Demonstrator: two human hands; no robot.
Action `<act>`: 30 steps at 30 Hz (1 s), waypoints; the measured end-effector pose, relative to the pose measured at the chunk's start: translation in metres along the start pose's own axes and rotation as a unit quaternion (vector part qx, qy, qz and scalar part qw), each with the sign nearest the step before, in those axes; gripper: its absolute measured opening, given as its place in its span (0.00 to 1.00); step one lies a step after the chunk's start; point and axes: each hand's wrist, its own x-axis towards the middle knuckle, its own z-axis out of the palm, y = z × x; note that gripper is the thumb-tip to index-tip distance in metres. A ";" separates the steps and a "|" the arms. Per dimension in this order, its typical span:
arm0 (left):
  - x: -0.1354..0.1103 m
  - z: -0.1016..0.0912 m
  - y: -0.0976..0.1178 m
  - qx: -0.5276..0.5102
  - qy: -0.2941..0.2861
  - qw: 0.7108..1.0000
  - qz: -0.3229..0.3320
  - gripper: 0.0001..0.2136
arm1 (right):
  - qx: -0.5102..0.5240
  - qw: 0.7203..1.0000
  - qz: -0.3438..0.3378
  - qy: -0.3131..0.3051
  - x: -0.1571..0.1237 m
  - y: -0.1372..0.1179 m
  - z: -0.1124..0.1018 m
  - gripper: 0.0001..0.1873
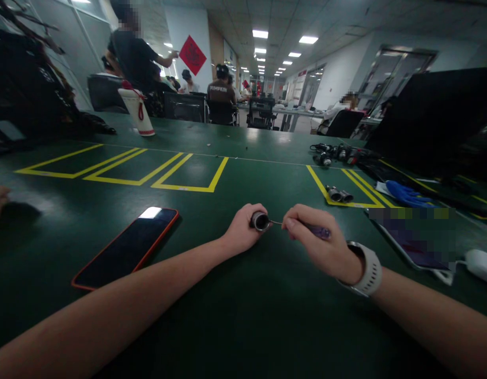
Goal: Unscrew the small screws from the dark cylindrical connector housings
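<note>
Screwdriver (321, 232) is gripped in the right hand (316, 239), tip by the metal connector shell (260, 221) clutched in the left hand (242, 230), with two similar shells (335, 195) further back by yellow tape (317, 185) and a white tumbler (137, 115) way beyond.

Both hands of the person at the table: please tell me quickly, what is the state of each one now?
Left hand: closed, holding a hollow metal part.
Right hand: closed, holding a thin-shafted tool with a purple handle.
</note>
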 end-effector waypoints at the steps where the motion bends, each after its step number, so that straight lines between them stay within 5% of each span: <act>1: 0.000 0.000 0.000 0.002 -0.002 1.000 0.000 0.05 | 0.032 0.999 0.027 0.010 0.001 0.002 0.000 0.11; 8: 0.000 -0.001 0.002 0.000 -0.030 1.000 -0.001 0.06 | 0.193 0.971 0.135 0.048 0.004 0.019 0.002 0.12; 12: 0.000 0.000 0.003 0.020 -0.022 0.999 -0.013 0.06 | 0.090 0.993 0.062 0.046 0.002 0.010 0.002 0.11; 18: -0.001 0.001 0.003 0.033 -0.033 0.999 -0.004 0.04 | -0.093 0.992 -0.062 -0.054 0.000 -0.005 -0.001 0.10; 23: -0.002 0.000 0.002 0.038 -0.042 0.998 -0.008 0.03 | 0.023 0.999 0.043 -0.007 0.003 0.002 -0.003 0.12; 30: 0.001 0.000 0.002 0.027 -0.063 0.998 -0.002 0.06 | 0.202 0.966 0.152 0.045 0.007 0.019 0.001 0.11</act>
